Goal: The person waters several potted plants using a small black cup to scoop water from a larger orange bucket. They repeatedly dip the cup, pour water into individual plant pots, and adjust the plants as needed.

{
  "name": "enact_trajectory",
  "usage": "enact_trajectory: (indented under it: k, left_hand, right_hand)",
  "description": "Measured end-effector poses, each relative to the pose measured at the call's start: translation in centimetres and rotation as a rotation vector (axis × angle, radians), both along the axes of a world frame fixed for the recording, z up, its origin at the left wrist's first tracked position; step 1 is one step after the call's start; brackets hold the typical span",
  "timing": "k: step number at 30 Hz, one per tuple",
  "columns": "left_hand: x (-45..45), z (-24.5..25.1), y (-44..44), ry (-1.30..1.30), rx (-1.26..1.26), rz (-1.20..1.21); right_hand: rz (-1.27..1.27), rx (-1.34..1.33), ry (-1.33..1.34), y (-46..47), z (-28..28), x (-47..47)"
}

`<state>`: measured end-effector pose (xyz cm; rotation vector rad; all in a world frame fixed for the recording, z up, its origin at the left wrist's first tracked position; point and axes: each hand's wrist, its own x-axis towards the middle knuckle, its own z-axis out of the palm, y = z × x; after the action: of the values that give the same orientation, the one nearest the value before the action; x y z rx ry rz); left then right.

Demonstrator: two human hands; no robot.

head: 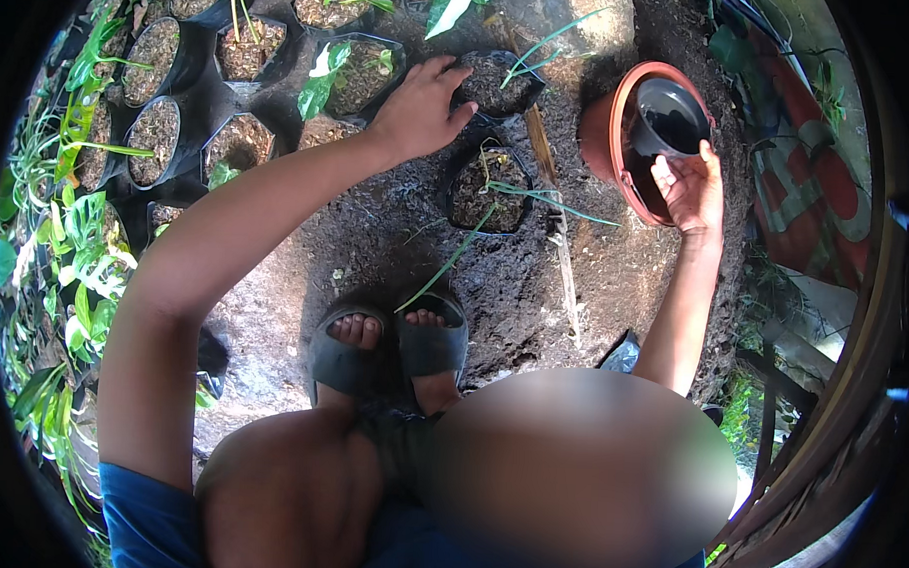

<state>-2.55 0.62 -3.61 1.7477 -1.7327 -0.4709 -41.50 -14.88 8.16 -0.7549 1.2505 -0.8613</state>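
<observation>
My left hand (424, 112) reaches forward, fingers spread, its fingertips at the rim of a black plastic grow bag (499, 86) of dark soil with a thin green shoot. Whether they touch the bag is hard to tell. My right hand (691, 183) holds a dark round bowl (672, 115) by its lower edge, tilted inside the mouth of an orange-brown plastic bucket (617, 139). Dark liquid seems to lie in the bucket. Nearer me, a second grow bag (491, 199) holds soil and long thin green leaves.
Several soil-filled grow bags (245, 47) stand in rows at the left, beside leafy plants (87, 256). A split stick (552, 175) lies on the damp ground between bags and bucket. My sandalled feet (389, 342) are below. A printed sheet (815, 176) hangs or lies at the right.
</observation>
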Motion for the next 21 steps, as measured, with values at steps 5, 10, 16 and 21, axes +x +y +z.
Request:
enact_trajectory:
  k: [5, 10, 16, 21]
  left_hand:
    - [-0.3, -0.2, -0.2, -0.026, -0.007, 0.009]
    - [-0.4, -0.6, -0.3, -0.033, -0.007, 0.029]
    - [-0.6, -0.3, -0.3, -0.019, 0.018, 0.052]
    - [-0.5, 0.3, 0.1, 0.001, 0.048, 0.026]
  right_hand:
    - [0.048, -0.022, -0.194, 1.1, 4.0, 2.0]
    - [0.222, 0.057, -0.406, 2.7, 7.9, 6.0]
    - [0.412, 0.153, -0.605, 3.8, 9.9, 11.6]
    - [0.381, 0.027, -0.41, 4.6, 10.3, 14.3]
